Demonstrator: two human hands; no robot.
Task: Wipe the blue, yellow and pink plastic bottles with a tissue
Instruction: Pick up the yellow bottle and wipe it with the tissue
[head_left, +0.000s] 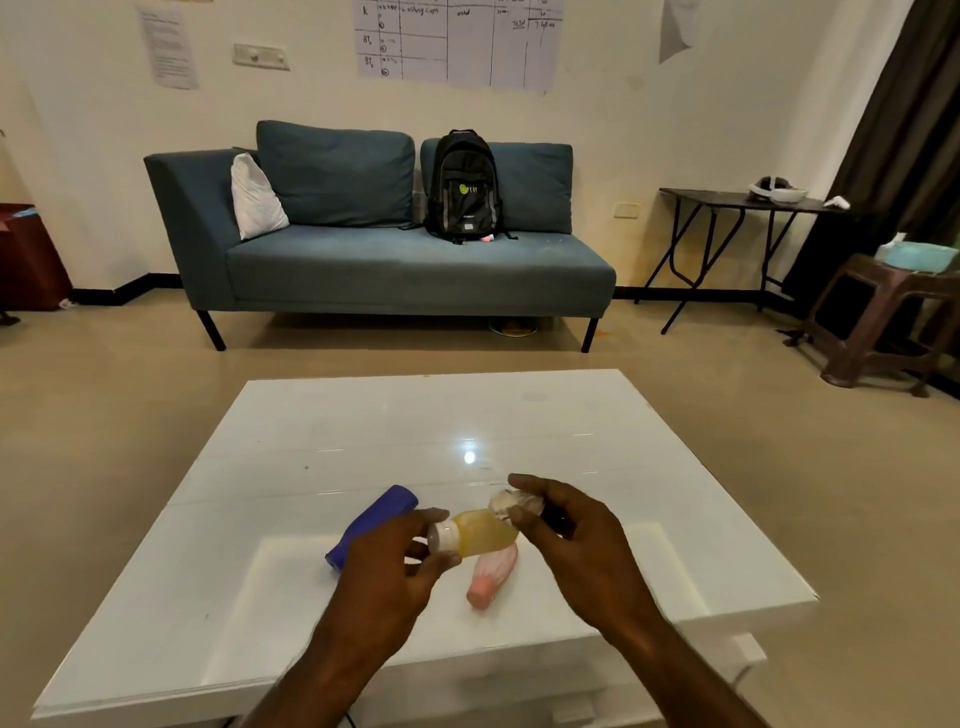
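Left hand (387, 566) grips the yellow bottle (485, 535) (cap end); right hand (566, 535) pinches a crumpled tissue (511, 501) against its base. Blue bottle (374, 522) and pink bottle (491, 574) lie on the table (363, 426), toward its near edge.

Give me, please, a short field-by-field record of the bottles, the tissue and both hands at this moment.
left hand: grips yellow bottle near its white cap, held above the table
right hand: pinches crumpled tissue against the bottle's other end
blue bottle: lying on table, beyond left hand, not held
pink bottle: lying on table below the yellow one, not held
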